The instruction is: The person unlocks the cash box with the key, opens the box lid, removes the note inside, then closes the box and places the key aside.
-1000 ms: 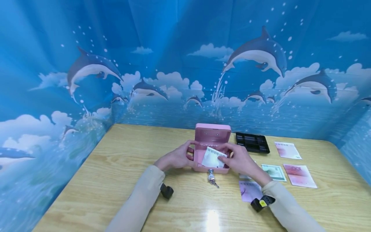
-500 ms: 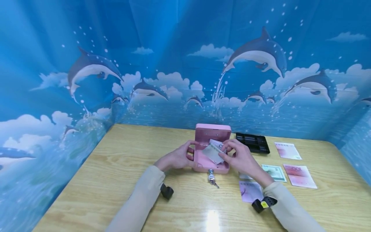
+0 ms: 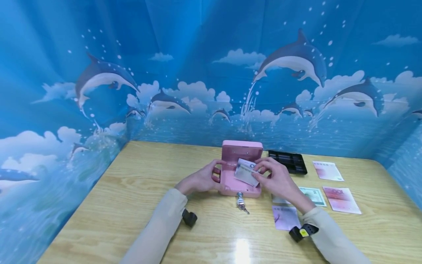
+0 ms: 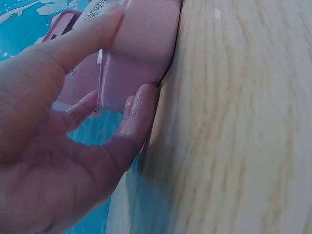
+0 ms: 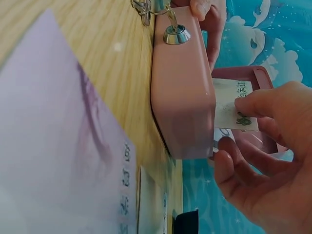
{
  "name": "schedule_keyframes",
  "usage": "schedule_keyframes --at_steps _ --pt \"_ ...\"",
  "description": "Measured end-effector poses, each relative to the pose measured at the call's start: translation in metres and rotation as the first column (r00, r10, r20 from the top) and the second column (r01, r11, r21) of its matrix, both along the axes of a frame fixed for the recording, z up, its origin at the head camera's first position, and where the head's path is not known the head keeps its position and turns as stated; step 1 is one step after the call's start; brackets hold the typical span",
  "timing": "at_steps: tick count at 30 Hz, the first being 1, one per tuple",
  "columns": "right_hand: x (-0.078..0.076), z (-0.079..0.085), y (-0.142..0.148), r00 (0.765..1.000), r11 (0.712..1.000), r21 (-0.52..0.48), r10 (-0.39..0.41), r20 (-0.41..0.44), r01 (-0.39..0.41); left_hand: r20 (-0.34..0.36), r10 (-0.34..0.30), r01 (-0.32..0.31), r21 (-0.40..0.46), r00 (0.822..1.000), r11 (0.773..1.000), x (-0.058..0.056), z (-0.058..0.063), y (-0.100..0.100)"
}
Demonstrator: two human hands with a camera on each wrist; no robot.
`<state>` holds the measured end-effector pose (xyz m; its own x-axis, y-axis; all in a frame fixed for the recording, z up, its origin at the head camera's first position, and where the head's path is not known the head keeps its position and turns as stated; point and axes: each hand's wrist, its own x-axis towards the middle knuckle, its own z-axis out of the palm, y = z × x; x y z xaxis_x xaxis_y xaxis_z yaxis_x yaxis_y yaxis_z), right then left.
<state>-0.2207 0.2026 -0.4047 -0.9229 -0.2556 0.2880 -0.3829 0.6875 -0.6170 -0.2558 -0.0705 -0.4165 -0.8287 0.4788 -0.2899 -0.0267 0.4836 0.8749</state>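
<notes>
A pink cash box (image 3: pixel 250 194) stands on the table with its lid (image 3: pixel 242 146) raised. My left hand (image 3: pixel 206 178) grips its left side, the thumb near the front and the fingers along the side wall. Inside the opening, my right hand (image 3: pixel 276 180) pinches a pale banknote (image 5: pixel 226 105) between thumb and fingers. Behind it shows a bluish piece with a printed 0 (image 3: pixel 253 165); I cannot tell whether this is a fold of the same note or another. A key sits in the front lock (image 5: pixel 176 35), with more keys (image 3: pixel 242 207) hanging below it.
A black compartment tray (image 3: pixel 288 162) lies right of the box. Several notes lie on the right: a pinkish white one (image 3: pixel 328 171), a red one (image 3: pixel 341 200), a green one (image 3: pixel 314 197), a purple one (image 3: pixel 285 218) and a partly hidden one (image 3: pixel 278 200). A dolphin curtain (image 3: pixel 197 73) hangs behind.
The banknote has turned and tilted in my right fingers, and the bluish piece with the 0 has come into sight. My right hand has shifted slightly right. My left hand stays on the box.
</notes>
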Motion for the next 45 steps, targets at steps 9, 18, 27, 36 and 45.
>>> schedule_keyframes --at_steps 9,18,27,36,45 --pt "0.006 0.007 0.001 0.999 0.997 -0.072 -0.033 0.028 0.035 -0.004 0.002 -0.002 -0.012 1.000 1.000 0.001 0.001 0.001" --pt "0.014 0.019 0.006 0.999 0.989 -0.141 -0.034 -0.006 0.032 -0.005 0.000 0.000 -0.001 1.000 1.000 0.001 -0.001 0.000" --pt "0.021 0.024 0.017 0.997 0.991 -0.110 -0.077 0.025 0.079 -0.007 0.004 -0.005 -0.004 1.000 1.000 0.001 0.000 0.000" --pt "0.027 0.026 0.028 0.994 0.991 -0.088 -0.098 0.055 0.103 -0.003 0.001 -0.001 -0.010 1.000 1.000 0.001 0.001 0.000" --pt "0.035 0.024 0.042 0.991 0.991 -0.054 -0.120 0.068 0.123 -0.002 -0.005 0.005 -0.007 1.000 1.000 0.002 0.001 0.000"
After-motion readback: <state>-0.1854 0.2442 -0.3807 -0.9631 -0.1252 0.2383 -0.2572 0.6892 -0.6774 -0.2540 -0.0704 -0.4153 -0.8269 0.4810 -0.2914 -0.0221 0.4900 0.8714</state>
